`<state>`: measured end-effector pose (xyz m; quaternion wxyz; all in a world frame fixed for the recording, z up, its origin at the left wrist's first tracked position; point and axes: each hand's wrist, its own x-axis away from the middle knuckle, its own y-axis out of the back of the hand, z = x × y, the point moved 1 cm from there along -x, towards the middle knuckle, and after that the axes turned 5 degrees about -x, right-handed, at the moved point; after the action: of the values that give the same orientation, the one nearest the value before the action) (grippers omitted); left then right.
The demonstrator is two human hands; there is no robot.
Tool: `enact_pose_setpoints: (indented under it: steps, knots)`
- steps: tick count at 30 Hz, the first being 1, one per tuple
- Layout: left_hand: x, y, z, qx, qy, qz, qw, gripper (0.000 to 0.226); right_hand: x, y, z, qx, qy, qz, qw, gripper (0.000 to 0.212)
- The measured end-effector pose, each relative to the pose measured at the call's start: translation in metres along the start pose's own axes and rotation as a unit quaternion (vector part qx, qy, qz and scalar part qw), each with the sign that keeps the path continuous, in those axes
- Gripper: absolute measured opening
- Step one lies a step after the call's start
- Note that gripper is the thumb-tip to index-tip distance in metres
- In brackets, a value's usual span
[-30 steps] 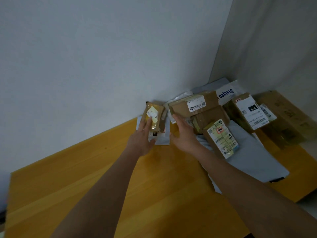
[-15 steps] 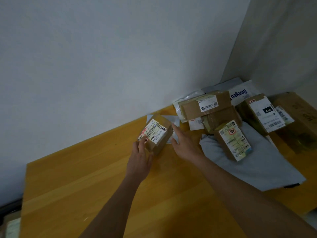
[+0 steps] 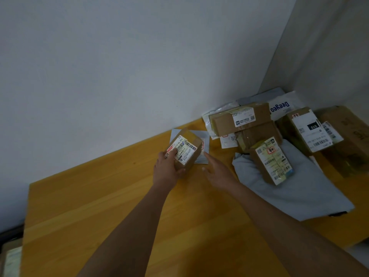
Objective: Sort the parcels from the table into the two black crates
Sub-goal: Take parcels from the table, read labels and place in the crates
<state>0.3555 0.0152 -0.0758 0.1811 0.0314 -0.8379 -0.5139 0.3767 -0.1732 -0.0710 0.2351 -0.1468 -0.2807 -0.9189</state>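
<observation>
Since half a second ago, little has shifted: the left hand point(image 3: 166, 170) still holds the small box point(image 3: 184, 151), now gripped a bit more fully, and the right hand point(image 3: 216, 170) stays beside it.

Nearest, both forearms reach up from the bottom edge over the wooden table point(image 3: 99, 206). The left hand's fingers and thumb wrap round the box's lower end, its white barcode label facing up and the box tilted toward 1 o'clock. It seems lifted just off the tabletop, though the angle makes that hard to judge. The right hand lies just at 3 o'clock of the box, fingers straight and relaxed, holding nothing, fingertips pointing toward 11 o'clock.

Behind the box, a flat white mailer point(image 3: 201, 154) lies on the table. At 3 o'clock of the right hand a grey bag point(image 3: 299, 192) spreads out, with a labelled box point(image 3: 272, 161) resting on it. Farther, at 1 o'clock, stacked brown boxes point(image 3: 241, 121) sit against the wall, and a white Deeyeo bag point(image 3: 279, 107) lies in the corner.
</observation>
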Motion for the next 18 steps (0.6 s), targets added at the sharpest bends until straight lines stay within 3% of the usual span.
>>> enact_pose_setpoints:
  steps: [4,9,12,15,18]
  knots:
    - [0.008,0.003,0.0,0.082,0.009,0.004,0.997,0.078,0.002,0.001,-0.003,-0.022,0.019,-0.027,0.999,0.072]
    - [0.011,0.018,0.018,0.079,-0.109,0.178,0.975,0.079,-0.001,0.003,-0.006,-0.085,0.046,-0.089,0.991,0.086]
    - [0.019,0.021,0.028,0.103,-0.131,0.191,0.967,0.086,-0.003,-0.004,-0.007,-0.057,0.032,-0.048,0.997,0.078]
    - [0.027,0.015,0.038,0.207,-0.063,0.148,0.965,0.097,0.001,-0.014,-0.009,-0.042,0.012,0.008,0.999,0.063]
    - [0.037,0.006,0.048,0.298,0.053,0.143,0.942,0.096,0.006,-0.02,-0.011,-0.055,0.0,-0.01,0.998,0.058]
